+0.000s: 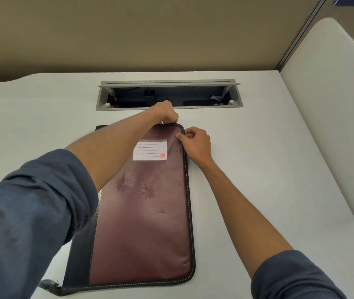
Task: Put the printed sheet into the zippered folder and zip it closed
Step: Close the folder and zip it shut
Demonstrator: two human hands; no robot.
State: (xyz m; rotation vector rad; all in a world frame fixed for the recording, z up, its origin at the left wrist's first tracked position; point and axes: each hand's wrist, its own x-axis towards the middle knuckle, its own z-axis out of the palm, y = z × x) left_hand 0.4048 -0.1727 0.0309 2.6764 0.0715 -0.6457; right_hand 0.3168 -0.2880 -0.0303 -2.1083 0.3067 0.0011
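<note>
A maroon zippered folder (146, 212) with a black zip border lies flat on the white desk (258, 169), long side running away from me. A white label card (149, 150) sits near its far end. My left hand (165, 113) is closed at the folder's far edge, pinching what looks like the zip pull. My right hand (195, 143) pinches the far right corner of the folder. The printed sheet is not visible.
An open grey cable tray (169, 94) is recessed in the desk just beyond the folder. A tan partition wall rises behind, and a white divider (333, 126) stands at the right. A black strap end (47, 284) hangs at the folder's near left corner.
</note>
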